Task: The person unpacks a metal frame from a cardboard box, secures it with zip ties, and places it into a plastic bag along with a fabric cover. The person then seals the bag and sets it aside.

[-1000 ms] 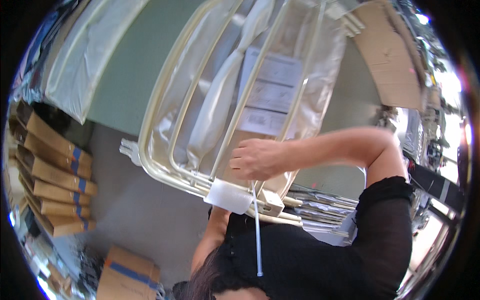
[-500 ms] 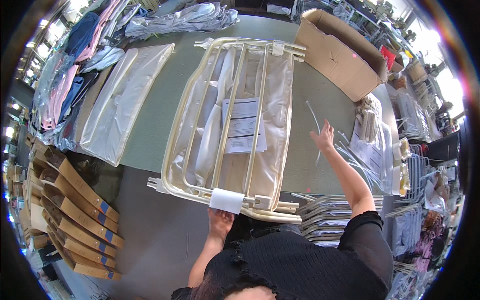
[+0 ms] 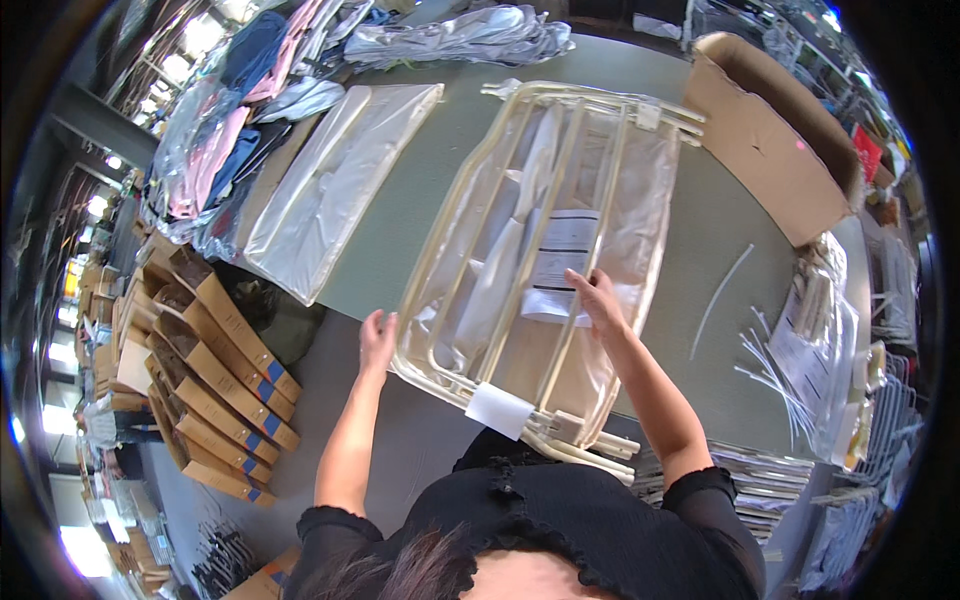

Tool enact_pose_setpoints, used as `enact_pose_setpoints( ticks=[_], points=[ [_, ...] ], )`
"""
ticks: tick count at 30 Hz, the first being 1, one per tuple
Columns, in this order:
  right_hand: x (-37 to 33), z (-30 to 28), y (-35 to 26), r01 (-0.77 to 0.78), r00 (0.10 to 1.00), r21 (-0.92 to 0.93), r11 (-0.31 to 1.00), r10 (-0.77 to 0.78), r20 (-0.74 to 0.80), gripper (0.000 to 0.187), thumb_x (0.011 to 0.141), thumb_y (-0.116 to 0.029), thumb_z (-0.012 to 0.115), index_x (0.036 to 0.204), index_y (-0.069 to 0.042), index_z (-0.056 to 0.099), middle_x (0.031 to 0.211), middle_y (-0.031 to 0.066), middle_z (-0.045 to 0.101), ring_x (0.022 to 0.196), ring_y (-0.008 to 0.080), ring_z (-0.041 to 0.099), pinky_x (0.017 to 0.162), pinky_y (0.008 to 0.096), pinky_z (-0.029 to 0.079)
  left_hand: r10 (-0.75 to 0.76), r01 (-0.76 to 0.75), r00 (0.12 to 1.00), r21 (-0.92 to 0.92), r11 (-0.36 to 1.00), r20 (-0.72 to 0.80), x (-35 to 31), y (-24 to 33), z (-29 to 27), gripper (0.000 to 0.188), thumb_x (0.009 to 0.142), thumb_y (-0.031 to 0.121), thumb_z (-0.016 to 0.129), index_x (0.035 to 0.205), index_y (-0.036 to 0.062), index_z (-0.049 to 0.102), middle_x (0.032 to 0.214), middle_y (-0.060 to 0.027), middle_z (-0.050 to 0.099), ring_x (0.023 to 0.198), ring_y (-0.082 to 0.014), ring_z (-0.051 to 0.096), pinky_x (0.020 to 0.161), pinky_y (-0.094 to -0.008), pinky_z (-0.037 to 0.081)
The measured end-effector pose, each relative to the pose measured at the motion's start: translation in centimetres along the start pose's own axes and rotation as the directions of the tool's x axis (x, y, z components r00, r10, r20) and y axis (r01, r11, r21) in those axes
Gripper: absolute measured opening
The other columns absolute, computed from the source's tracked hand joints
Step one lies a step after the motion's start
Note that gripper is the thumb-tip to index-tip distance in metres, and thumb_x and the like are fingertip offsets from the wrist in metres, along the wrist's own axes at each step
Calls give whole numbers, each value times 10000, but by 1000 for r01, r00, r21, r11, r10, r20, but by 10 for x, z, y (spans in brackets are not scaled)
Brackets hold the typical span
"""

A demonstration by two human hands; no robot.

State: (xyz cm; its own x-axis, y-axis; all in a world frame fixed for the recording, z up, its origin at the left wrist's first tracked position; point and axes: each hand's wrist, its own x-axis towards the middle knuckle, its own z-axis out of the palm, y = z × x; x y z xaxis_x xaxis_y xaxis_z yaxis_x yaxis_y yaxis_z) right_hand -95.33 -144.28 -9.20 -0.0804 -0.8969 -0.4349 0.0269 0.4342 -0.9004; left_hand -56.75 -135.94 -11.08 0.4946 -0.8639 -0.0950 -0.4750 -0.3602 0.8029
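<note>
A cream tubular metal frame (image 3: 440, 240) lies on the table over folded cream fabric in clear plastic. A printed sheet (image 3: 562, 250) sits among its bars. My right hand (image 3: 600, 305) is over the bars at the sheet's lower right, thumb and fingers apart; whether it touches a bar is unclear. Beside the frame's near left corner, my left hand (image 3: 376, 345) is raised with its fingers apart, holding nothing visible. White wrap (image 3: 499, 410) covers part of the near rail. To the right lie a single white plastic strip (image 3: 718, 300) and a loose bunch of similar strips (image 3: 775, 375).
An open cardboard box (image 3: 770, 140) stands at the far right. A plastic-wrapped flat cream bundle (image 3: 340, 185) lies to the left, near bagged fabrics (image 3: 225, 150). Flattened cartons (image 3: 220, 390) lean at lower left. Stacked metal frames (image 3: 770, 490) stand below the table's right edge.
My right hand has moved left from beside the single strip to above the sheet and bars. My left hand has left the wrapped near rail for the frame's left corner. The view has shifted.
</note>
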Motion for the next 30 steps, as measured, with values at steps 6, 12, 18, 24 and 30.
enact_pose_setpoints(
  ticks=[6, 12, 18, 24, 30],
  points=[
    [28, 12, 7, -59, 974, -349, 935, -22, -225, 592, 687, -273, 720, 1146, 43, 520, 1057, 211, 608, 983, 341, 583, 880, 387, 441, -144, 114, 863, 92, 989, 485, 58, -14, 21, 590, 906, 536, 481, 1213, 34, 522, 1019, -14, 580, 890, -111, 517, 785, -290, 443],
    [61, -4, 30, -166, 953, -194, 967, 106, -284, 447, 688, -27, 532, 1127, 56, 509, 974, 206, 601, 948, 336, 587, 808, 379, 467, -206, 483, 582, -130, 866, 787, 69, 30, 26, 688, 889, 638, 313, 1277, 99, 493, 1069, -35, 606, 942, -127, 585, 730, -284, 517],
    [41, -2, -2, -83, 964, 103, 991, 106, -246, 213, 614, 52, 484, 822, 61, 530, 705, 89, 511, 635, 166, 475, 542, 309, 381, -142, 665, 390, -172, 727, 910, 88, 20, 29, 623, 919, 572, 373, 1311, 95, 460, 1110, -27, 603, 984, -148, 602, 799, -333, 538],
    [-5, 17, -46, -46, 954, 144, 989, 87, -289, 171, 601, 60, 470, 761, 21, 514, 662, 61, 487, 589, 165, 469, 517, 285, 376, -163, 612, 354, -97, 785, 921, 90, 32, 27, 377, 852, 254, 621, 1185, 83, 572, 965, -15, 635, 760, -96, 620, 624, -269, 552],
    [-20, 2, -52, 4, 948, 203, 979, 60, -313, 165, 611, 77, 471, 759, 15, 509, 656, 66, 486, 571, 156, 478, 509, 303, 421, 41, 652, 308, -243, 718, 951, 94, 34, 43, 314, 855, 166, 630, 1148, 58, 593, 924, -10, 651, 712, -82, 618, 588, -232, 541]
  ],
)
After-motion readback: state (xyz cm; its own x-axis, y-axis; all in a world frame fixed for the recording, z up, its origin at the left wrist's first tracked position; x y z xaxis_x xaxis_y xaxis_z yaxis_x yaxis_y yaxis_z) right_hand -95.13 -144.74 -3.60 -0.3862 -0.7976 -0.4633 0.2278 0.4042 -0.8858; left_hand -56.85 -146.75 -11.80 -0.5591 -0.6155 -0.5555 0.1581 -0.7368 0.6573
